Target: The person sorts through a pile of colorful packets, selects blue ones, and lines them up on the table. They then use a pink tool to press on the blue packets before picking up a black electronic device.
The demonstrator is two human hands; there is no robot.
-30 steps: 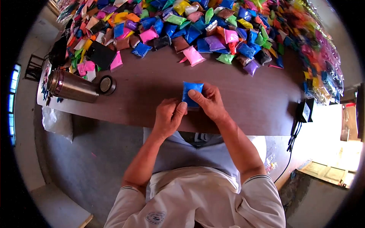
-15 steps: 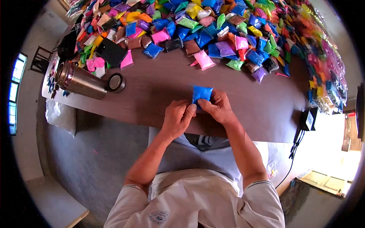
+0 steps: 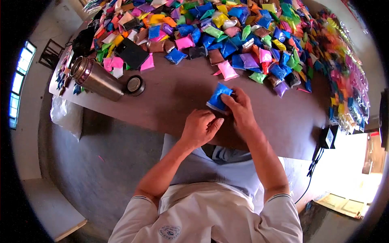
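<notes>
A small, pillow-shaped blue plastic packet [image 3: 219, 96] is hanging just above the brown table [image 3: 170, 97], tilting in the grip of the right hand [image 3: 241, 107]. That hand is closing thumb and fingers on the packet's right side, and the thumb is covering part of its face. The left hand [image 3: 200, 126] is hovering just below and to the left of the packet, curling its fingers inward and holding its thumb out; whether it is gripping anything, I cannot tell

Beyond the right hand, a pink plastic packet [image 3: 227, 70] is lying at the near edge of a broad heap of many-coloured packets [image 3: 243, 32], standing between the hand and the rest. To the left of that pink one, another blue packet [image 3: 176, 56] is resting at the heap's edge. Farther left of the hands, a round black-rimmed lid [image 3: 135, 85] is sitting just beside an open brushed-steel flask [image 3: 101, 82], both partly blocking the way to the heap's left end, where a flat black rectangular object [image 3: 131, 54] is resting. Well to the right of the right hand, a black box with a white label [image 3: 329, 137] is sitting near the table's edge, trailing black cables [image 3: 314, 162]
</notes>
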